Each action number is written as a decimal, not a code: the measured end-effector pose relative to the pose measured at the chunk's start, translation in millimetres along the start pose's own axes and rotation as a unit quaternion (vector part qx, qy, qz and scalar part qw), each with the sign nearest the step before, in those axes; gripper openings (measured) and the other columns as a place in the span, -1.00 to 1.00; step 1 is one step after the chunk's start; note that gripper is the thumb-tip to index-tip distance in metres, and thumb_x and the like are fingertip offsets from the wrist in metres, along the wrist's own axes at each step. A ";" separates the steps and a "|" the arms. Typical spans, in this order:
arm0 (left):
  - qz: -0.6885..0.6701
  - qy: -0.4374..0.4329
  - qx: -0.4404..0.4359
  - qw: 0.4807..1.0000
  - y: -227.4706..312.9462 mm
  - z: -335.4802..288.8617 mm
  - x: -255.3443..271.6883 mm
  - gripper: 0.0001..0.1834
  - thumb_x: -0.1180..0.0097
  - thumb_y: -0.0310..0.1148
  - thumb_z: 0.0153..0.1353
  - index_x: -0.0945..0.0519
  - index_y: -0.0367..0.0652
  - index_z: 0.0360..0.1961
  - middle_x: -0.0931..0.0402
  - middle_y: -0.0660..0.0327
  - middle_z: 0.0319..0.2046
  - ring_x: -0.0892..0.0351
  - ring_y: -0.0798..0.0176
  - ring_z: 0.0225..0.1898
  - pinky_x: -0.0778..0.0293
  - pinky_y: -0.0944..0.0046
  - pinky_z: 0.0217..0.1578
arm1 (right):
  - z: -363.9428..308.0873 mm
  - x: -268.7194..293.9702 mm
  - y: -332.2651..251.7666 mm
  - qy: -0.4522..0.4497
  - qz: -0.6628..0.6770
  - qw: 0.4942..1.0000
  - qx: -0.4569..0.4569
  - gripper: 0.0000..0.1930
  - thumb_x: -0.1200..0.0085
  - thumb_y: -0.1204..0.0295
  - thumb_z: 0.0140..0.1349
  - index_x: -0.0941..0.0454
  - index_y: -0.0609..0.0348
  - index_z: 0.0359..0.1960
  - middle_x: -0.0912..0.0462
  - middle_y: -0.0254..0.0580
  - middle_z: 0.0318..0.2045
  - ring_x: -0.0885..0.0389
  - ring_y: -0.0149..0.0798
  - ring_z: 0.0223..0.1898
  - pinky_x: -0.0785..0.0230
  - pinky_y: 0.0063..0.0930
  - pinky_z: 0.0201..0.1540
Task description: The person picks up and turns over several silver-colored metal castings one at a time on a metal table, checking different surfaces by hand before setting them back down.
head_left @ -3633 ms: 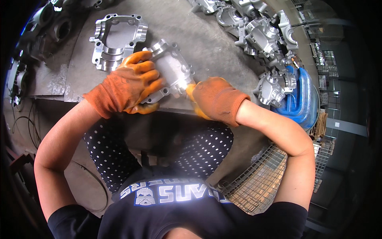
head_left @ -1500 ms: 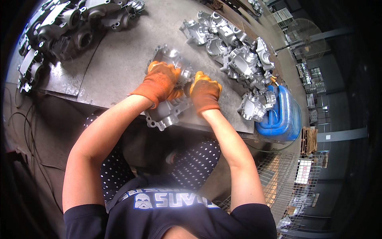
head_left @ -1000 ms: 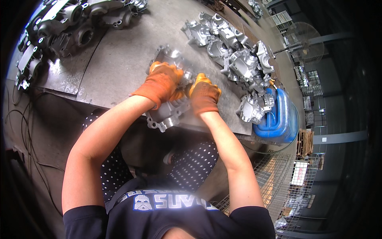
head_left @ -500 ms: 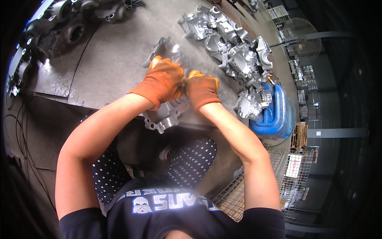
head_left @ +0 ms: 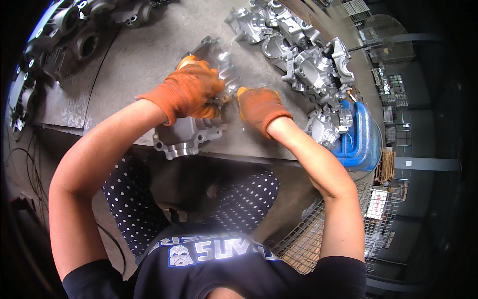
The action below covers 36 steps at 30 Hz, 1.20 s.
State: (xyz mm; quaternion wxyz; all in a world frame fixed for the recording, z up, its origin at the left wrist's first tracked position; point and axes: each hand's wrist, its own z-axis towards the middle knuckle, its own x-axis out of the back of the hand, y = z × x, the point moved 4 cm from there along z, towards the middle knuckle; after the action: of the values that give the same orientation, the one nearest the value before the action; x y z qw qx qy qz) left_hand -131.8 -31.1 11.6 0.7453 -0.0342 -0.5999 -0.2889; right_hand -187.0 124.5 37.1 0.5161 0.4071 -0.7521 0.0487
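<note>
A silver metal casting [head_left: 181, 132] with bolt holes and round bosses lies at the near edge of the grey worktable [head_left: 134, 65]. Across its middle, my left hand [head_left: 191, 88], in an orange work glove, has its fingers curled over the part and grips it. My right hand [head_left: 263, 107], gloved alike, is closed just right of the casting, thumb side toward it. Whatever its fingers hold, if anything, is hidden. The middle of the casting is covered by the left glove.
Similar silver castings [head_left: 308, 70] are heaped at the right of the table. Darker castings [head_left: 74, 45] line the far left. A blue plastic container [head_left: 361, 139] stands beyond the right edge, above a wire mesh cage [head_left: 308, 234]. Cables [head_left: 30, 169] hang at the left.
My left hand and the casting have shifted left. My right hand has moved slightly right, so a gap has opened between the two gloves.
</note>
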 end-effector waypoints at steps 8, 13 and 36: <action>0.027 -0.064 -0.094 0.993 -21.8 1.2 13.8 -0.28 -0.39 0.08 -0.16 -0.61 0.00 0.07 -0.52 0.16 -0.21 -0.54 -0.01 -0.12 -0.36 0.03 0.09 | 5.1 3.4 6.0 -0.022 0.055 0.986 0.156 -0.76 -0.08 0.45 0.21 -0.65 0.19 -0.11 -0.75 0.08 -0.22 -0.75 0.12 -0.17 -0.60 -0.05 -0.14; 0.030 -0.081 -0.117 0.989 -26.2 7.5 16.9 -0.42 -0.44 0.03 -0.13 -0.63 0.02 -0.08 -0.54 0.24 -0.26 -0.56 0.08 -0.14 -0.43 0.09 -0.03 | 0.2 7.1 14.0 -0.031 0.103 0.968 0.225 -0.75 -0.07 0.44 0.18 -0.60 0.24 -0.12 -0.71 0.15 -0.25 -0.71 0.19 -0.18 -0.54 -0.02 -0.13; 0.073 0.141 0.082 0.984 21.4 -20.0 66.3 -0.35 -0.32 0.02 0.07 -0.57 -0.13 0.12 -0.62 -0.01 -0.16 -0.59 -0.13 -0.04 -0.41 -0.03 0.09 | -33.3 -72.2 22.1 0.168 0.602 0.768 0.139 -0.77 -0.01 0.28 0.38 -0.55 0.15 -0.09 -0.65 -0.04 -0.45 -0.68 -0.11 -0.43 -0.51 -0.30 -0.37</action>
State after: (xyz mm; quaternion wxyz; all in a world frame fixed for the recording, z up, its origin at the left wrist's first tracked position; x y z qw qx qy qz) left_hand -96.7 -47.1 73.0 0.8419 0.0244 -0.5064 -0.1848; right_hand -167.3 196.2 1.3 0.4369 -0.0761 -0.7292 0.5211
